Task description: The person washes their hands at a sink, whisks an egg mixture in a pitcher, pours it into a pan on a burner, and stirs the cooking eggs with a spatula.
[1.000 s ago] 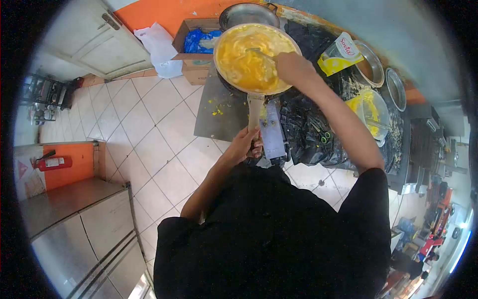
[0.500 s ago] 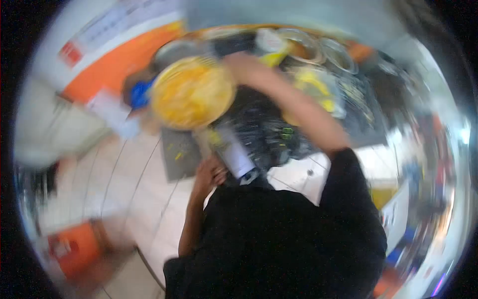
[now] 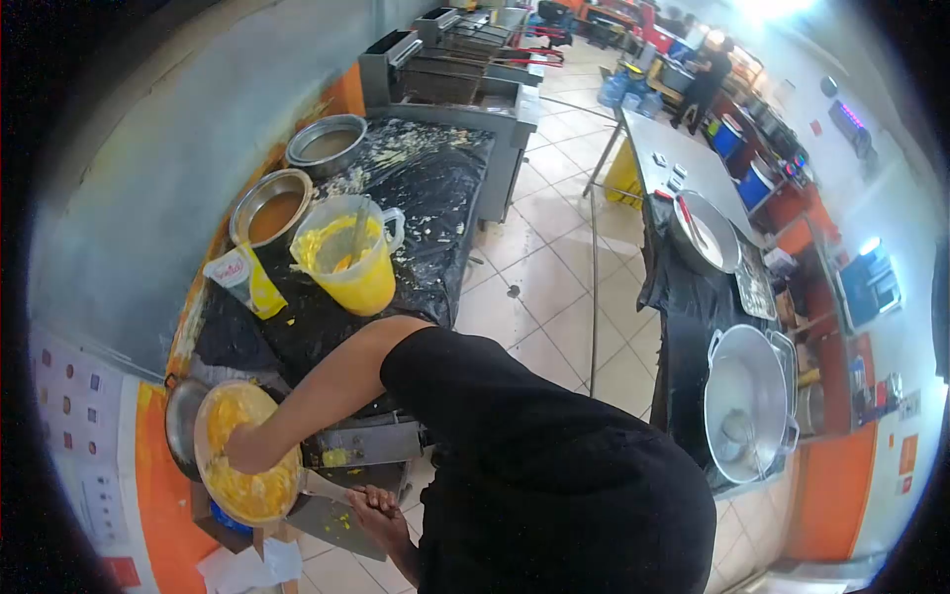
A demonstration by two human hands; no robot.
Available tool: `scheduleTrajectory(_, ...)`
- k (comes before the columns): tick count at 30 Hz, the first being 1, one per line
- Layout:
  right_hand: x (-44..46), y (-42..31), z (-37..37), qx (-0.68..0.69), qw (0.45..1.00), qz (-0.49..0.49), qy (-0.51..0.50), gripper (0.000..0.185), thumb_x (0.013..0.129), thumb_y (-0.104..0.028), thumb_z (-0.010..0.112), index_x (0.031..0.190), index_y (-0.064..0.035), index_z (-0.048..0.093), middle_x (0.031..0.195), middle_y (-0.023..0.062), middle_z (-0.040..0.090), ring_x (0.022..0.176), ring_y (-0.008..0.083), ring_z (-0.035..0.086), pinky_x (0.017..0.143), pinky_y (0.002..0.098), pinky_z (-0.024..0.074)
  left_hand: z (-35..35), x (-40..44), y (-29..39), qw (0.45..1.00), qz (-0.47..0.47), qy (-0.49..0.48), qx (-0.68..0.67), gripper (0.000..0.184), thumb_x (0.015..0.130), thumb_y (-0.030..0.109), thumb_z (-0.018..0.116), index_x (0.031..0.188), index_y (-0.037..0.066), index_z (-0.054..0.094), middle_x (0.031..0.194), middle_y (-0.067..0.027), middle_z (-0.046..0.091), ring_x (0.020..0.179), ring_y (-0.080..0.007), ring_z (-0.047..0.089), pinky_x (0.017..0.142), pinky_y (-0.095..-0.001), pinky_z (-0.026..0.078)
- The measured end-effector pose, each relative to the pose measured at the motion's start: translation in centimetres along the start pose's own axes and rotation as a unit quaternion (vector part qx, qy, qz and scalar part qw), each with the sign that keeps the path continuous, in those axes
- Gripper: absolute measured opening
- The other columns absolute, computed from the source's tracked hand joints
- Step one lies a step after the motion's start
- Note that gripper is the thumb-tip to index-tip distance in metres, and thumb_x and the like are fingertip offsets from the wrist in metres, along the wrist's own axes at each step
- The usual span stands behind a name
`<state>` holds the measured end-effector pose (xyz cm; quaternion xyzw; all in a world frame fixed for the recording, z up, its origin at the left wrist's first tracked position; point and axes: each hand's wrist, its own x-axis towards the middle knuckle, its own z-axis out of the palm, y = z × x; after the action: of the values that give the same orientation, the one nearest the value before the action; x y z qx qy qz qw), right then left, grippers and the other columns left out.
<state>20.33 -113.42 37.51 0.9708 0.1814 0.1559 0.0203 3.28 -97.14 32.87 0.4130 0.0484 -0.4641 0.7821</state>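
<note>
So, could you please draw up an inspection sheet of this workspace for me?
Surface: black plastic sheet on the table, strewn with pale scraps.
Job's things: pan containing yellow mixture.
Clutter: smeared jug, packet and metal bowls beyond the pan.
Hands: left hand grips the pan's handle; right hand is at the mixture, its grip hidden.
Cables: nothing seen.
Surroundings: tiled floor, another table, large pot, person in the background.
</note>
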Motion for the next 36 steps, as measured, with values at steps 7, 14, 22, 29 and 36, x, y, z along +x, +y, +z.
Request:
scheduleTrajectory(7, -3.2, -2.8, -7.8, -0.021, 0.988, 0.015, -0.149, 0.013, 0.07, -0.012, 0.058, 0.079, -0.0057, 0.065, 0.091, 0.0088, 0.062, 0.08, 0.0249, 0.061, 0.058, 0.0357, 0.05, 1.2, -0.3, 0.2, 1.0, 0.008, 0.014, 0.025, 0.025, 0.091, 0.031, 0.043, 0.078, 0.011, 0.038, 0.058, 0.0018, 0.028, 0.046, -0.0074, 0.026, 0.043, -0.0224, 0.027)
scheduleTrajectory(14, -3.4, -4.3, -7.0, -0.058, 0.982, -0.008, -0.181, 0.014, 0.07, -0.016, 0.06, 0.077, -0.0069, 0.068, 0.086, 0.011, 0.064, 0.078, 0.0269, 0.061, 0.053, 0.0413, 0.0484, -0.1, 0.4, 0.0, 1.0, -0.018, 0.005, 0.004, 0.025, 0.09, 0.032, 0.044, 0.079, 0.011, 0.038, 0.058, 0.0013, 0.029, 0.048, -0.0081, 0.029, 0.044, -0.0229, 0.028)
scheduleTrajectory(22, -4.6, -1.7, -11.2, -0.044, 0.959, -0.044, -0.275, 0.023, 0.066, -0.019, 0.065, 0.087, -0.0094, 0.067, 0.092, 0.0069, 0.064, 0.087, 0.0234, 0.06, 0.06, 0.0378, 0.0497, -0.1, 0.3, -0.2, 1.0, -0.007, 0.009, -0.007, 0.026, 0.09, 0.034, 0.044, 0.08, 0.011, 0.041, 0.059, 0.0004, 0.032, 0.049, -0.0095, 0.033, 0.046, -0.0246, 0.03)
scheduleTrajectory(29, -6.4, -1.3, -18.3, 0.029, 0.957, 0.075, -0.279, 0.015, 0.066, -0.016, 0.065, 0.08, -0.0105, 0.069, 0.084, 0.0059, 0.065, 0.08, 0.0252, 0.061, 0.058, 0.0412, 0.0479, -0.1, 0.3, -0.2, 1.0, -0.007, 0.004, 0.001, 0.024, 0.091, 0.032, 0.042, 0.08, 0.01, 0.04, 0.06, -0.0003, 0.033, 0.049, -0.0104, 0.033, 0.048, -0.0256, 0.031)
scheduleTrajectory(36, -9.1, -3.7, -16.0, 0.037, 0.961, 0.051, -0.27, 0.015, 0.07, -0.015, 0.062, 0.083, -0.0101, 0.069, 0.089, 0.0079, 0.064, 0.084, 0.0214, 0.06, 0.057, 0.0368, 0.0506, 0.1, 0.2, -0.1, 1.0, -0.006, -0.002, 0.016, 0.024, 0.09, 0.032, 0.043, 0.081, 0.01, 0.041, 0.06, -0.0005, 0.034, 0.05, -0.0106, 0.033, 0.049, -0.0258, 0.032)
